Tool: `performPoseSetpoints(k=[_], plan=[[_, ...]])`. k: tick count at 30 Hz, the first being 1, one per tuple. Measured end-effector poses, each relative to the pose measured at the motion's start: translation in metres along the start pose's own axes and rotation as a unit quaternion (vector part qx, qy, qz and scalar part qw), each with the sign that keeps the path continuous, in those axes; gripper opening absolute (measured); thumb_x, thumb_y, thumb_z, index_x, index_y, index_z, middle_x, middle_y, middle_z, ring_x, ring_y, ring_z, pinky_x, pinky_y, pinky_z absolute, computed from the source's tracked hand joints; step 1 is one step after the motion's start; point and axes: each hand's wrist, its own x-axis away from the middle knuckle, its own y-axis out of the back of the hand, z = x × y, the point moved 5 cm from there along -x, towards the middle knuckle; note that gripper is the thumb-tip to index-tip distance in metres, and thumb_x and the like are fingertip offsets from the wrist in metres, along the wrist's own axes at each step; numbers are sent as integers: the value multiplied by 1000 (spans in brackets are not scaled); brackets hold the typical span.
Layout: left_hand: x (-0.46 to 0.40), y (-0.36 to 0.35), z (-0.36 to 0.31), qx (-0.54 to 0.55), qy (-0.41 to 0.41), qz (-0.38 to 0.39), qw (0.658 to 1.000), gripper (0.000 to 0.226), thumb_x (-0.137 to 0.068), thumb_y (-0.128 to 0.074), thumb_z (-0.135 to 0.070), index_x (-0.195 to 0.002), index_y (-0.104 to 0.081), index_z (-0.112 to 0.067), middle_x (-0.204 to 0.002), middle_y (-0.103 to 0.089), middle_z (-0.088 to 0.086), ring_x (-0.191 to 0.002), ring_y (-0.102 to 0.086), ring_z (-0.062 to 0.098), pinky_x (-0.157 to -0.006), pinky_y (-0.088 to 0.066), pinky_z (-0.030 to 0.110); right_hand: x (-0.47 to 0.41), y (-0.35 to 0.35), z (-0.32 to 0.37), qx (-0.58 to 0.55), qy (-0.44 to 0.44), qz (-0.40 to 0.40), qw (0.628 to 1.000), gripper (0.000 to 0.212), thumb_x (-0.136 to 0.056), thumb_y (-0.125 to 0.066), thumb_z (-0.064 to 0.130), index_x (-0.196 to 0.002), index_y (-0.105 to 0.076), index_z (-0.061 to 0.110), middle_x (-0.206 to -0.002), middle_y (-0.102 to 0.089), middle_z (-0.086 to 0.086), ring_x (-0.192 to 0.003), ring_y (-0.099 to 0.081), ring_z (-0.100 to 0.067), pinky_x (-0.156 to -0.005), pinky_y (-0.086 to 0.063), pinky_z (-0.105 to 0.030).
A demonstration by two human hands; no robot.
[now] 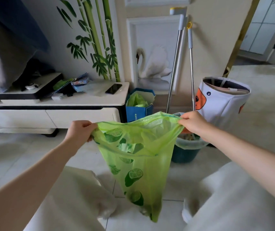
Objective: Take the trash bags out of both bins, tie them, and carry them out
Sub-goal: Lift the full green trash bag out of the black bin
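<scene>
A thin green trash bag (138, 157) printed with lime slices hangs in mid-air in front of me, its mouth stretched wide. My left hand (79, 130) grips the left side of the rim, and my right hand (194, 123) pinches the right side. The bag sags to a point near the floor and looks nearly empty. Behind it on the floor stands a dark teal bin (186, 151) lined with a pale bag and holding some trash. My right wrist partly covers that bin.
A white fabric basket with an orange face (222, 100) stands right of the bin. Two mop poles (175, 64) lean on the wall. A blue paper bag (140, 110) holding green plastic sits beside a low white cabinet (86, 99) carrying a phone (113, 88). My pale trousered knees fill the foreground.
</scene>
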Motion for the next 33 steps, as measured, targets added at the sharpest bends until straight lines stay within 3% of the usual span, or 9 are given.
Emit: performPoseSetpoints(k=[3, 6, 9, 13, 15, 17, 20, 26, 33], plan=[[-9, -18, 26, -19, 27, 13, 999, 24, -80, -64, -18, -60, -69, -6, -47, -59, 9, -45, -52, 22, -60, -51, 33, -9, -26, -22, 4, -34, 24, 999, 22, -90, -54, 6, -76, -66, -6, -63, -58, -14, -53, -52, -16, -38, -37, -12], [-22, -36, 50, -28, 46, 21, 998, 20, -79, -64, -17, -64, -70, -6, -54, -65, 16, -47, -57, 24, -69, -58, 43, -28, -54, -38, -8, -53, 38, 998, 23, -89, -52, 6, -75, -68, -1, -83, -70, -21, -74, -69, -29, -62, -59, -28], [-34, -52, 69, -43, 62, 27, 997, 19, -82, -62, -15, -67, -69, -5, -58, -68, 15, -51, -63, 26, -74, -60, 45, -47, -73, -41, 4, -57, 35, 998, 29, -90, -50, 4, -66, -63, 9, -80, -68, -16, -77, -70, -31, -64, -60, -32], [-55, -67, 80, -41, 78, 28, 996, 18, -85, -60, -14, -72, -70, -5, -65, -71, 17, -60, -70, 29, -76, -60, 44, -81, -86, -53, 33, -64, 24, 997, 22, -87, -50, 6, -77, -70, 4, -85, -72, -16, -83, -69, -33, -80, -60, -44], [-68, -72, 84, -44, 82, 29, 995, 17, -85, -60, -15, -74, -70, -7, -67, -73, 16, -67, -72, 31, -77, -60, 45, -96, -90, -57, 56, -63, 17, 996, 22, -85, -50, 4, -77, -70, 2, -82, -71, -17, -78, -66, -32, -77, -57, -37], [-80, -76, 86, -45, 85, 34, 995, 17, -86, -60, -15, -75, -71, -8, -71, -73, 16, -70, -73, 30, -77, -60, 43, -106, -93, -59, 77, -68, 14, 995, 23, -85, -48, 1, -72, -67, 2, -73, -65, -14, -68, -56, -27, -62, -45, -29], [-96, -80, 87, -50, 83, 37, 995, 18, -87, -59, -14, -75, -71, -8, -73, -74, 15, -71, -72, 28, -78, -60, 39, -122, -97, -59, 94, -73, 7, 993, 22, -86, -49, 1, -73, -67, 0, -69, -58, -11, -64, -49, -24, -54, -35, -29], [-129, -76, 92, -16, 88, 25, 996, 18, -88, -55, -11, -76, -69, -8, -75, -72, 15, -76, -71, 30, -79, -59, 38, -143, -101, -57, 92, -34, -25, 995, 20, -88, -51, 4, -92, -70, 0, -84, -65, -15, -81, -59, -29, -74, -47, -36], [-132, -60, 108, -23, 116, 15, 993, 19, -86, -54, -4, -71, -65, -12, -79, -69, 17, -63, -66, 28, -72, -58, 37, -144, -107, -53, 70, -12, -27, 997, 23, -89, -52, 5, -106, -68, 9, -95, -65, -7, -89, -61, -26, -79, -47, -32]])
